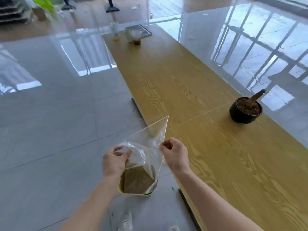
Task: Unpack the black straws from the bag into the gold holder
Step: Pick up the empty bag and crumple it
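Both forearms reach forward over the grey floor [50,130], just off the near edge of the long wooden table [216,155]. The left hand [115,162] is turned palm-down, its thumb and fingers closed in a pinch on the left side of a clear plastic bag [146,144]. The right hand [175,154] is curled into a loose fist, its fingertips pinching the bag's right edge, so the film is spread between the two hands with one corner pointing up toward the table. Under the bag, partly behind the left wrist, sits the gold holder [136,182], seen from above with its open mouth up. No straws can be made out, and no writing is readable anywhere. A black pot [245,110] stands on the table to the right.
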The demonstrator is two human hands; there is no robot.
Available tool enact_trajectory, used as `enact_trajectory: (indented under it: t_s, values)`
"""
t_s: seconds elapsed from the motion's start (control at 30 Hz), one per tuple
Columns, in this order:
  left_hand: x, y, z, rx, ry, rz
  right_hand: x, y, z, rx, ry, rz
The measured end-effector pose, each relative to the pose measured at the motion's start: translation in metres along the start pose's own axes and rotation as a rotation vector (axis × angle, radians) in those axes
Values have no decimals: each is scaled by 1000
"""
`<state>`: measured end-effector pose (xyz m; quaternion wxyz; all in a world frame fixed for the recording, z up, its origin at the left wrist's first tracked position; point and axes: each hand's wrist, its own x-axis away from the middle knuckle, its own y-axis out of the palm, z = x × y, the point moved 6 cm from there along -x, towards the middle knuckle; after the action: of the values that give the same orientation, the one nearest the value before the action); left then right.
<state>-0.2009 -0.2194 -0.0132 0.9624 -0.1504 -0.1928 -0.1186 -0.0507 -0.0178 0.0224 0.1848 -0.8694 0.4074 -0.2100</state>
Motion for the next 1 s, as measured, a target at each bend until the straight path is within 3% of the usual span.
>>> enact_trajectory:
  t_s: [0.33,0.63,0.87,1.0]
  values:
    - [-114,-52,-131,-226,-76,-64,-16,162,64,199,118,-98]
    - [-200,-3,-275,-390,-123,-99,-62,258,200,334,142,-43]
    - [-230,35,-385,-526,-167,-107,-81,316,314,388,269,-116]
    - [-241,45,-421,-768,-99,-94,-79,345,367,405,330,-165]
